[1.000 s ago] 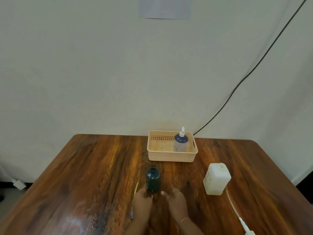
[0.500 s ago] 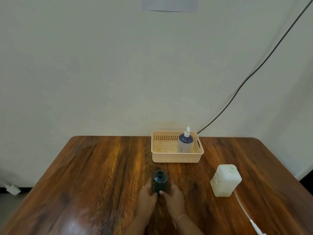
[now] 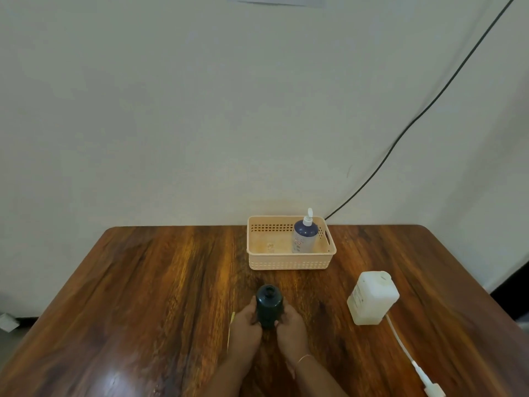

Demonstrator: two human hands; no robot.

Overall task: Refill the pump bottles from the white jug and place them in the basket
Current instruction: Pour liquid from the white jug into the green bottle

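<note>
Gripping from both sides, the left hand and right hand clasp the dark green round plastic bottle, which stands upright with its neck open on the glossy brown wooden tabletop. A thin yellow stick lies just beside the left hand. A white pump head with its long tube lies at the near right. Its far end reaches the square white plastic jug, well right of the hands. Farther back, the peach perforated plastic basket sits by the wall, holding an upright blue pump bottle with a white dispenser in its right end.
</note>
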